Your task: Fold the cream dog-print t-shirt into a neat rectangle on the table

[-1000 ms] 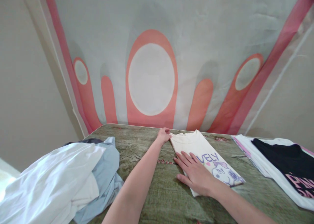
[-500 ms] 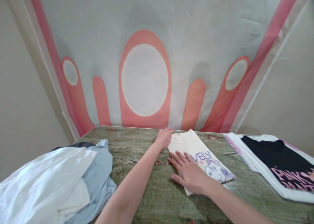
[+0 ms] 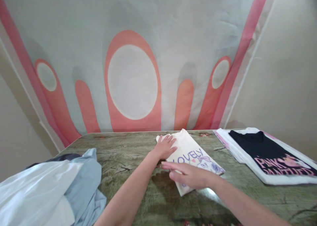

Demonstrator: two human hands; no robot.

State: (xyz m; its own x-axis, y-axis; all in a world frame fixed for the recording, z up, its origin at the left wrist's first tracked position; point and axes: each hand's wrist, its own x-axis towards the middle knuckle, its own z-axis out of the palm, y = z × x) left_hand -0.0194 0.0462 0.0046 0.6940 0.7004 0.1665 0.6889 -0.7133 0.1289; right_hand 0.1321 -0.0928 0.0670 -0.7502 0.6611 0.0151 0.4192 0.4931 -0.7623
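Note:
A cream T-shirt [image 3: 184,141], folded into a rectangle, lies on the table with purple "LOVELY" lettering and a cartoon face facing up. My left hand [image 3: 165,147] rests flat on its upper left part, fingers spread. Over the shirt's lower left edge is my right hand [image 3: 188,174], its fingers stretched out toward the left; it looks slightly raised and covers part of the print. Neither hand grips anything.
Green wood-patterned table [image 3: 128,186]. At left lies a loose heap with a white garment [image 3: 37,186], a light blue garment [image 3: 85,179] and something dark behind. At right a folded black T-shirt [image 3: 260,150] tops white garments [image 3: 269,179]. A patterned backdrop [image 3: 198,27] hangs behind.
My left hand has moved from the shirt's upper left corner onto its surface. My right hand has lifted from lying flat and turned sideways, shifting toward the near edge. The view has swung right.

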